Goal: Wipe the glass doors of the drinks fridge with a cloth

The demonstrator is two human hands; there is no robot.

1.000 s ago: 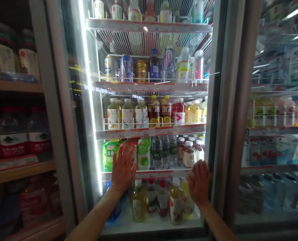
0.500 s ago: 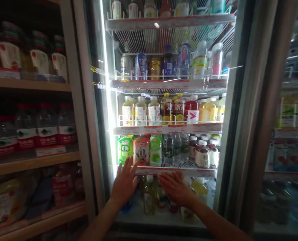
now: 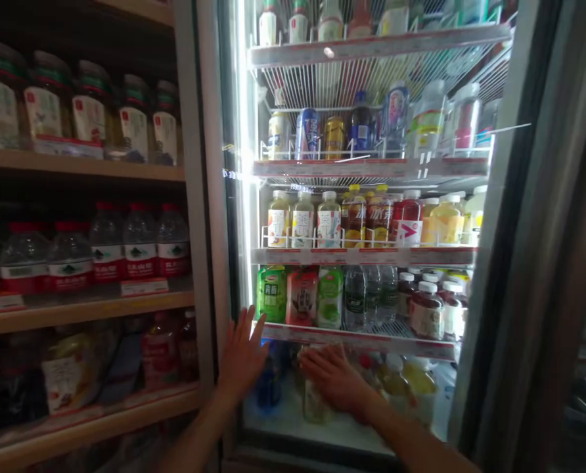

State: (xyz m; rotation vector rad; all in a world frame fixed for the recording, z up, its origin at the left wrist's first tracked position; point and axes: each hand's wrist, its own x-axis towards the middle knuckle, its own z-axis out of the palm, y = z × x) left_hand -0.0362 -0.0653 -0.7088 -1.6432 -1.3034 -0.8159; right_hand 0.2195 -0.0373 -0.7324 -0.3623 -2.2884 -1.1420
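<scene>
Since the last frame, the cooler has slid toward 3 o'clock in view and our right hand (image 3: 333, 380) has dropped lower. It and our left hand (image 3: 242, 355) are open, fingers spread, near the wire shelf lip (image 3: 352, 336). The bottles (image 3: 313, 401) sit at 6 o'clock; a careless bump could topple them.

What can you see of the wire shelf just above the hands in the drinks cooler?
It is a white wire shelf with a solid pale front rail edged in red, running across the cooler and appearing to slope down rightward. On it stand green-labelled drink bottles, clear water bottles and white-capped bottles. The left hand's fingertips rise past its left end; the right hand lies just below. Whether either touches it cannot be told.
</scene>
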